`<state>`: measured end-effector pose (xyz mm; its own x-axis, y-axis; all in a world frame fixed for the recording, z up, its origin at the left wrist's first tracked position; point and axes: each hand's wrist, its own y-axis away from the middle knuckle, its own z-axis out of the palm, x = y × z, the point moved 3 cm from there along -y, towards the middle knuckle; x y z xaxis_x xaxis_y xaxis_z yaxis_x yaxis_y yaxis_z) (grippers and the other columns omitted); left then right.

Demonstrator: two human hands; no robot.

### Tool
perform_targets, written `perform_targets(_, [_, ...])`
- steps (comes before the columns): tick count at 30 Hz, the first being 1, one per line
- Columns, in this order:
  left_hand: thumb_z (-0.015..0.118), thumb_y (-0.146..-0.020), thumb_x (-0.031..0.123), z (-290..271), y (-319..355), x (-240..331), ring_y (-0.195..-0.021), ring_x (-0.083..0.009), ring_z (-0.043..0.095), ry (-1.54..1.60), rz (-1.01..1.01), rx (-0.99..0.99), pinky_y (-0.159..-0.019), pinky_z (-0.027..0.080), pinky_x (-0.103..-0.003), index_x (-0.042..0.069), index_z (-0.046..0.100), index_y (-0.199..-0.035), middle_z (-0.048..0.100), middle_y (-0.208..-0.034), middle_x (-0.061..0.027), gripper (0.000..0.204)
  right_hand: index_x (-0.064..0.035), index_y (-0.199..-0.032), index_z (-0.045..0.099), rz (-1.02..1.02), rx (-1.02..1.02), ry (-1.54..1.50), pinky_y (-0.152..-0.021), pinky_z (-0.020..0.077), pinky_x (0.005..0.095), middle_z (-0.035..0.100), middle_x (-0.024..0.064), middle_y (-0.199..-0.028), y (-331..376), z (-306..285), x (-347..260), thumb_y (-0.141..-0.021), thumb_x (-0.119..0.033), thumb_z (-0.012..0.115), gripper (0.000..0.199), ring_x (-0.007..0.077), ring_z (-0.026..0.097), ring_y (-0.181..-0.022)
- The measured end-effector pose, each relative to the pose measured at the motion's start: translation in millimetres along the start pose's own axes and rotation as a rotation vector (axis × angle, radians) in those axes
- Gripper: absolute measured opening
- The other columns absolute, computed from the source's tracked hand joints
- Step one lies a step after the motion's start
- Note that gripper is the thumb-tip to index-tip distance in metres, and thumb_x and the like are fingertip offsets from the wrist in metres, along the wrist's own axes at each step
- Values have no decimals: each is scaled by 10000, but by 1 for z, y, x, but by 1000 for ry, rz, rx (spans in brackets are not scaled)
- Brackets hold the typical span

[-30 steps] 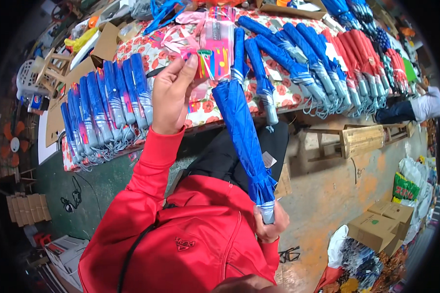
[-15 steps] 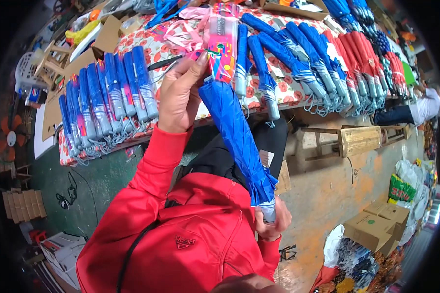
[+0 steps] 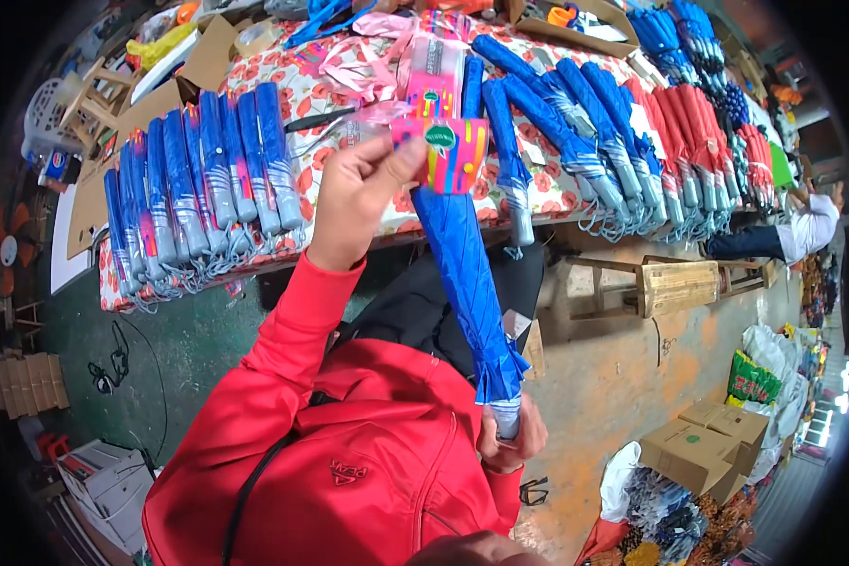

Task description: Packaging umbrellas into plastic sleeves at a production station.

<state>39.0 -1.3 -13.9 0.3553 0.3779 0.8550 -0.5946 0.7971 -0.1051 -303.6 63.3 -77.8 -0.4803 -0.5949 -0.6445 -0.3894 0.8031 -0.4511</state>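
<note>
Crowding the table [image 3: 575, 193] — folded umbrellas [image 3: 198, 179], seemingly tagged.

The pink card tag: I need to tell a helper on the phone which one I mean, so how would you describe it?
Start at the long table with the flowered cloth, lined with folded blue and red umbrellas. In front of it, the left hand pinches the pink card tag at the top of the blue umbrella that the right hand grips below. It alone is held up, striped in bright colours.
</note>
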Motion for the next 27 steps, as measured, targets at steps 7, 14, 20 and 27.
perform_targets(7, [702, -933, 148, -20, -1, 8, -733, -67, 608, -349, 170, -26, -654, 481, -167, -35, 688, -1086, 710, -930, -69, 239, 39, -1059, 674, 91, -56, -135, -633, 511, 336, 706, 178, -891, -4, 19, -14, -716, -106, 767, 384, 290, 617, -654])
perform_targets(14, [779, -858, 109, -13, -7, 1, -765, -73, 616, -251, 64, -76, -646, 466, -162, -23, 647, -1157, 703, -969, -67, 353, 49, -1058, 685, 350, -129, -391, -675, 517, 313, 726, 152, -917, 4, 26, -9, -732, -80, 788, 366, 233, 635, -681])
perform_targets(20, [809, -809, 72, -53, -41, -45, -766, -78, 612, -97, -141, -165, -654, 476, -180, -4, 597, -1221, 692, -985, -58, 469, 43, -1065, 690, 465, -241, -464, -704, 512, 300, 732, 128, -922, -5, 32, -4, -752, -82, 785, 350, 200, 642, -709])
perform_targets(27, [692, -901, 147, -127, -72, -119, -968, -231, 660, -224, -118, -277, -834, 565, -312, 32, 465, -1403, 623, -1216, -147, 563, -10, -1091, 697, 552, -289, -557, -706, 493, 282, 734, 94, -940, -1, 37, -8, -816, -157, 780, 323, 169, 621, -734])
